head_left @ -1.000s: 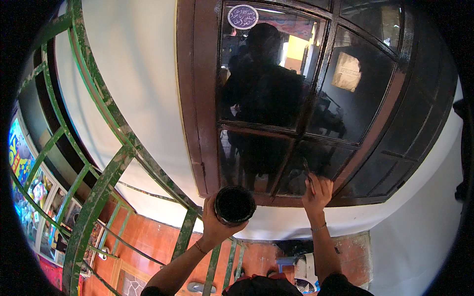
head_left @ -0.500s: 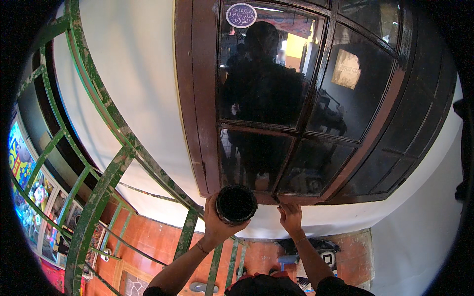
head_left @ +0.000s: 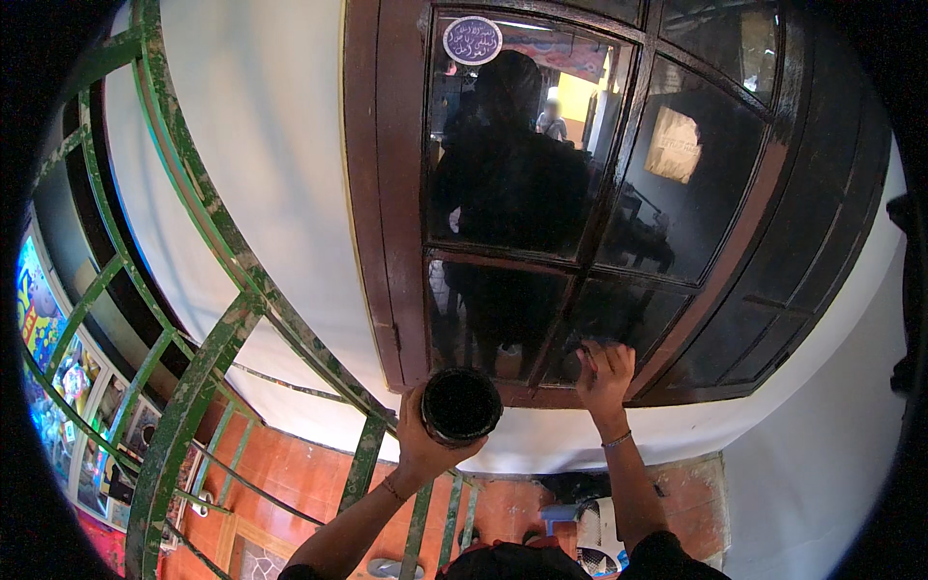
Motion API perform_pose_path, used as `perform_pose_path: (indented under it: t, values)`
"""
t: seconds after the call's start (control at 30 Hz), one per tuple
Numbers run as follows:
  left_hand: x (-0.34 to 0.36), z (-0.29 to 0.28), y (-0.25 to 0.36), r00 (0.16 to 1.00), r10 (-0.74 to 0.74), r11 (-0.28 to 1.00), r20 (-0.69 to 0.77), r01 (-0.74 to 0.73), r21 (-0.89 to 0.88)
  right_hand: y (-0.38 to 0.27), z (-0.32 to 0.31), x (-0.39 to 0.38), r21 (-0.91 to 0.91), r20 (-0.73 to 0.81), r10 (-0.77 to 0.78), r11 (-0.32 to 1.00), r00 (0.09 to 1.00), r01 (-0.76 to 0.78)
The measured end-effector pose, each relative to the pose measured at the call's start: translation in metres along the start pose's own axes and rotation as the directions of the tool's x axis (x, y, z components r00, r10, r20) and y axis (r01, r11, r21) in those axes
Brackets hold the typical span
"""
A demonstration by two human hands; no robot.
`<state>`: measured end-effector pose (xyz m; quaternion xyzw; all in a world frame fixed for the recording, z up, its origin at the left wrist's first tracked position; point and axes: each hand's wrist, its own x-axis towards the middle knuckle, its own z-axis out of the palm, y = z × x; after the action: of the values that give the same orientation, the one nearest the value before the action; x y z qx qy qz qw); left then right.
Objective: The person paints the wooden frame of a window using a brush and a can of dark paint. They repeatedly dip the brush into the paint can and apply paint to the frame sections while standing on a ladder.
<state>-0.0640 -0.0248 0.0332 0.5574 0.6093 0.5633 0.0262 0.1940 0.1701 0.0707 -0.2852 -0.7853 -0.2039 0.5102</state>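
My left hand (head_left: 432, 445) is wrapped round the side of a round, open, black paint pot (head_left: 462, 406) and holds it in front of the window's lower edge. The pot looks dark inside. My right hand (head_left: 607, 375) pinches what looks like a small dark paintbrush (head_left: 583, 349), mostly hidden by the fingers. Its tip is in front of the lower right pane, near the upright bar. The wooden window frame (head_left: 387, 213) is brown. Its inner bars (head_left: 541, 249) look dark and glossy, while a stretch at the lower right (head_left: 710, 275) is duller reddish brown.
A green metal railing (head_left: 208, 358) with worn paint curves along my left. White wall (head_left: 246, 126) surrounds the window. Below are an orange tiled floor (head_left: 280, 459), a blue stool (head_left: 559, 515) and a grey sandal (head_left: 394, 567). A round sticker (head_left: 473, 41) is on the upper glass.
My right hand has moved up and to the right, from the bottom rail to in front of the lower right pane. My left hand and the pot have hardly moved.
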Motion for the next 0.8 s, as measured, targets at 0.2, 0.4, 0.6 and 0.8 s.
perform_pose_path:
  t: [0.2, 0.4, 0.6, 0.8]
  values:
    - [0.000, -0.001, 0.001, 1.000, 0.001, 1.000, 0.009, -0.001, 0.009, -0.002, -0.014, 0.052, -0.042, -0.178, -0.070, 0.997, 0.981, 0.064]
    - [0.000, -0.003, 0.003, 0.999, 0.010, 1.000, 0.033, -0.009, -0.030, -0.008, -0.026, 0.060, -0.045, -0.228, -0.014, 0.999, 0.974, 0.004]
    - [0.000, -0.001, 0.002, 0.999, 0.036, 0.999, 0.007, -0.035, -0.033, -0.058, -0.053, 0.034, 0.568, -0.189, 0.640, 0.690, 0.744, -0.449]
    - [-0.002, 0.002, -0.002, 1.000, 0.024, 0.999, -0.020, -0.024, 0.024, -0.096, -0.083, 0.059, 0.618, 0.144, 0.137, 0.761, 0.980, -0.198]
